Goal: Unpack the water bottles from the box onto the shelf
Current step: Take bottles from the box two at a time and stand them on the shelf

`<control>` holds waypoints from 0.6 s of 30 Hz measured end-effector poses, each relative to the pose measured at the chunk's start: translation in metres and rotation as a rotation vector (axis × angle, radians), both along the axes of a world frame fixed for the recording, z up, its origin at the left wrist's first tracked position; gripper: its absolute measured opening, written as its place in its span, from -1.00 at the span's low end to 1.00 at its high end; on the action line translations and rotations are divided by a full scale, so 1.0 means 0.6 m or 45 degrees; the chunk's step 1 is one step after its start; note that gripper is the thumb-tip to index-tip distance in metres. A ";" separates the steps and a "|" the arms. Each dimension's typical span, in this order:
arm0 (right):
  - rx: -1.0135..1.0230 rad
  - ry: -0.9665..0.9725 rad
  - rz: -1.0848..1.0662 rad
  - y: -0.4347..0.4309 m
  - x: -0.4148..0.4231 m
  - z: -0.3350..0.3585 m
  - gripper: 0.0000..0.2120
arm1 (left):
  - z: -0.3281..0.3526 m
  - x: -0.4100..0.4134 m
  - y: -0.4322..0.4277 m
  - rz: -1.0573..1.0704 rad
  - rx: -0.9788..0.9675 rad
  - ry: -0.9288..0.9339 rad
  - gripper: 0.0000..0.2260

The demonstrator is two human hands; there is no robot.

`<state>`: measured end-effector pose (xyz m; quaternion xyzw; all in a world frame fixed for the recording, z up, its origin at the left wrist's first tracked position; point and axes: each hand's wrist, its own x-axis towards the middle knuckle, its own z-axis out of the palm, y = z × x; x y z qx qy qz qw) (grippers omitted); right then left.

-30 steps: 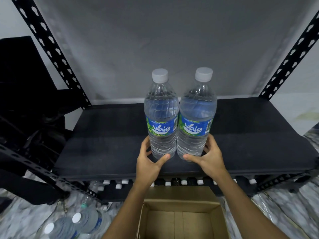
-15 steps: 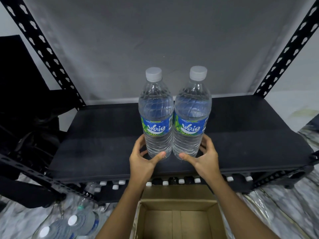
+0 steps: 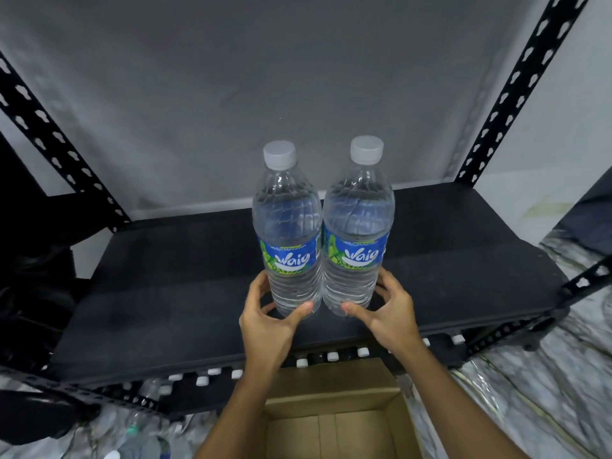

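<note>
2 Waig water bottles are standing upright on the black shelf board (image 3: 165, 293), side by side and touching at the labels. Left bottle (image 3: 288, 226) and right bottle (image 3: 359, 223) both have white caps and blue-green labels facing the camera.

The left hand (image 3: 268, 323) is wrapping around the base of the left bottle: thumb pressing the front low down, fingers curling behind the left side. The right hand (image 3: 390, 313) is doing the same on the right bottle, thumb on the front, fingers around the right side. Both hands are gripping, each holding 1 bottle near the bottom. Cannot tell whether the bottle bases are fully resting on the board or sitting just above it; the hands are covering that edge.

The cardboard box (image 3: 334, 422) is sitting open below the front edge of the shelf, between the forearms; the visible inside is showing only bare cardboard. A row of white bottle caps (image 3: 331, 356) is showing on the lower tier just under the board. Black perforated uprights (image 3: 516, 91) are framing the rack, with a grey sheet (image 3: 265, 77) hanging behind.
</note>
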<state>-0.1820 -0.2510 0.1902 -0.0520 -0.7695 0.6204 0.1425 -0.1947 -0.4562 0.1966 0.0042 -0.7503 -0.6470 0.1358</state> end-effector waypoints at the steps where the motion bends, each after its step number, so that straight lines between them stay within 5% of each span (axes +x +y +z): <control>1: -0.013 -0.003 -0.019 0.011 -0.001 -0.001 -0.19 | 0.001 -0.001 0.012 -0.004 0.000 0.000 -0.26; 18: 0.004 -0.027 -0.241 0.293 -0.098 0.013 -0.29 | 0.002 -0.138 0.314 -0.137 0.010 0.059 -0.30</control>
